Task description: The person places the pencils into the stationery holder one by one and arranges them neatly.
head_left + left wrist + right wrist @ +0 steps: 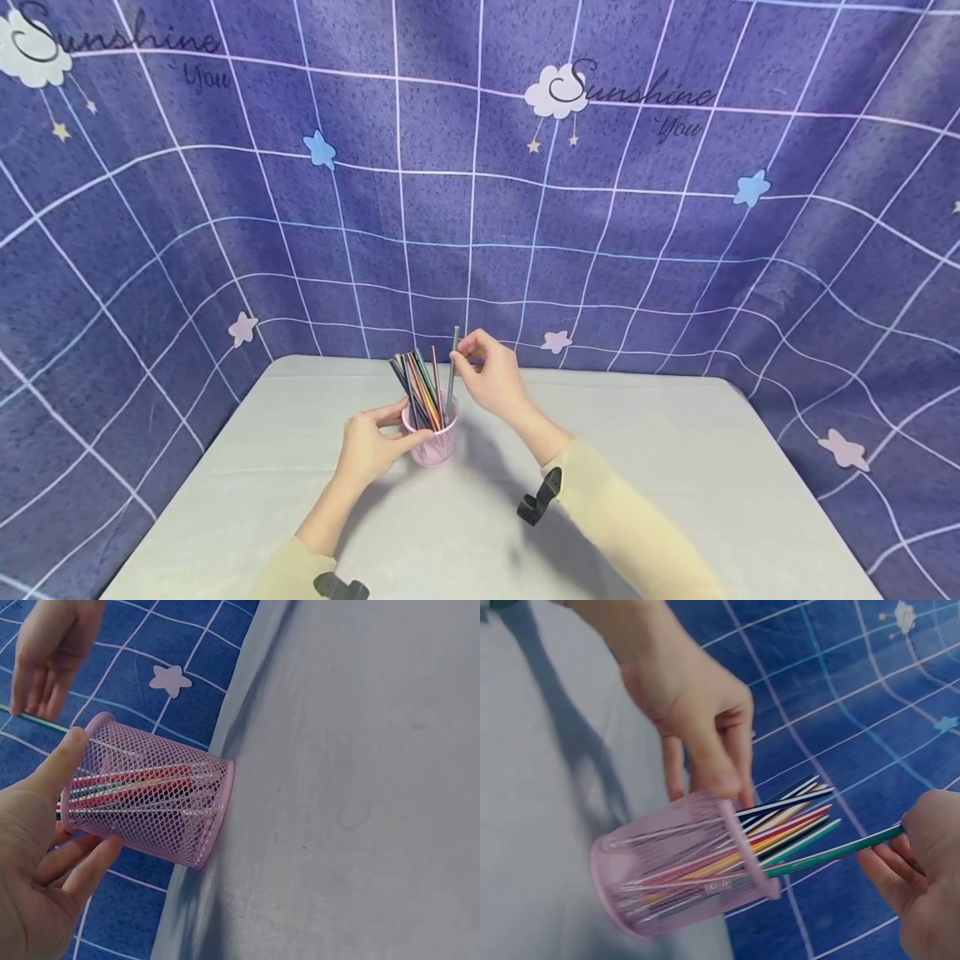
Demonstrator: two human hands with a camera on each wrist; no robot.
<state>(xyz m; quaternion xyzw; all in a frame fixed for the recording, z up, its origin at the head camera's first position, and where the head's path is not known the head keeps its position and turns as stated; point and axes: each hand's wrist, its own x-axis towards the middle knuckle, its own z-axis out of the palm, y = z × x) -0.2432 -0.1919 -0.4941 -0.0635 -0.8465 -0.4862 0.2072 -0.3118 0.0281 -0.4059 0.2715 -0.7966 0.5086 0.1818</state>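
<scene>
A pink mesh pencil cup (433, 452) stands on the table, holding several coloured pencils (780, 829) that lean to one side. My left hand (367, 450) grips the cup near its rim, thumb on the near side and fingers round the other. Above the cup, my right hand (495, 375) pinches a green pencil (832, 851) near its upper end. That pencil's lower part is inside the cup, visible through the mesh. In the left wrist view, red and other pencils show through the cup's wall.
A light grey cloth covers the table (637, 467). Behind and at both sides hangs a blue curtain (450, 208) with a grid, stars and clouds. Black bands (540, 496) sit at both sleeves.
</scene>
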